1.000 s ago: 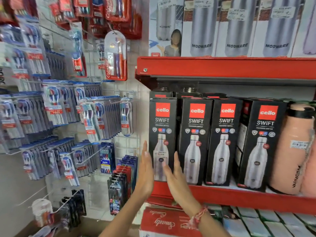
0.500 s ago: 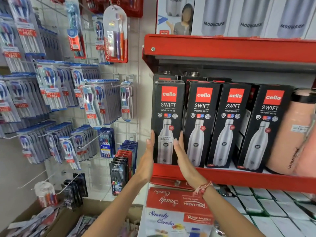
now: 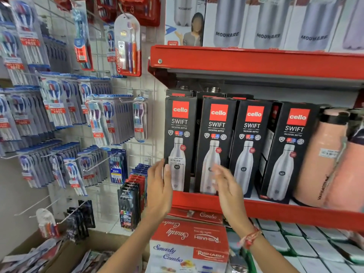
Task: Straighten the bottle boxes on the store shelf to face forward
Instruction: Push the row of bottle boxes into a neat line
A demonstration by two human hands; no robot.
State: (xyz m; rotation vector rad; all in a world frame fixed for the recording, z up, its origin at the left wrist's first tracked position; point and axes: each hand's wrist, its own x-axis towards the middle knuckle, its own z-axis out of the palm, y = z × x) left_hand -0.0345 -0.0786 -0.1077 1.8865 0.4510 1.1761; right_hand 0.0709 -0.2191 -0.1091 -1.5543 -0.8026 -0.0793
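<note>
Several black Cello Swift bottle boxes stand in a row on the red shelf [image 3: 275,212]. The leftmost box [image 3: 180,133] faces forward. The second box [image 3: 216,134] and third box [image 3: 251,138] lean slightly, and the fourth box [image 3: 293,146] is turned so its left side shows. My left hand [image 3: 159,186] is flat beside the lower left edge of the leftmost box, fingers up. My right hand [image 3: 226,184] is blurred, fingers apart, in front of the second box's lower part. Neither hand holds anything.
Pink flasks [image 3: 323,154] stand right of the boxes. Modware boxes [image 3: 267,22] fill the upper shelf. Toothbrush packs [image 3: 98,123] hang on a wire grid to the left. A Smarty Combo carton [image 3: 189,245] sits below my hands, beside white boxes [image 3: 307,245].
Both hands were pressed flat on either side of the leftmost box. Now the right hand has come off it and moved right, in front of the second box. The view has dropped slightly.
</note>
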